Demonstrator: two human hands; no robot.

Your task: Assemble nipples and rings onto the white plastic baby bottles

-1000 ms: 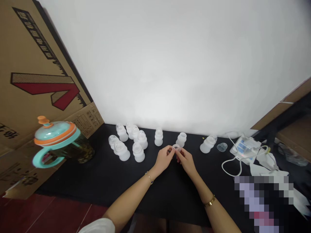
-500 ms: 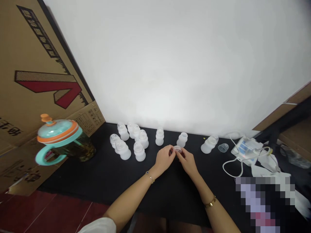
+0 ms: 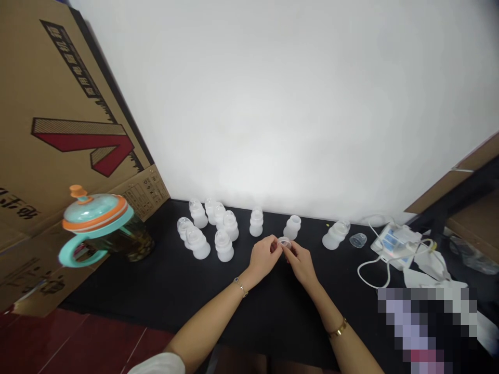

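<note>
My left hand [image 3: 265, 255] and my right hand [image 3: 301, 264] meet over the black table, fingers closed on opposite sides of a small whitish bottle collar ring [image 3: 285, 241]. Their fingers hide part of the ring. Just behind it stands an open white baby bottle [image 3: 292, 227] with no top. Left of that, a capped white baby bottle [image 3: 256, 222] stands upright. Another capped baby bottle [image 3: 336, 235] is to the right, beside a loose clear dome cap [image 3: 357, 240].
Several capped baby bottles [image 3: 198, 243] cluster left of my hands. A large turquoise-lidded jug [image 3: 97, 228] stands at the far left by a cardboard box [image 3: 70, 135]. White cables [image 3: 374, 283] and a white-blue box [image 3: 392, 244] lie at right. A white wall [image 3: 273, 104] rises behind.
The view has shifted slightly. Both hands stay on the collar ring, which shows a little more of its face now. The bottles and cap have not moved.
</note>
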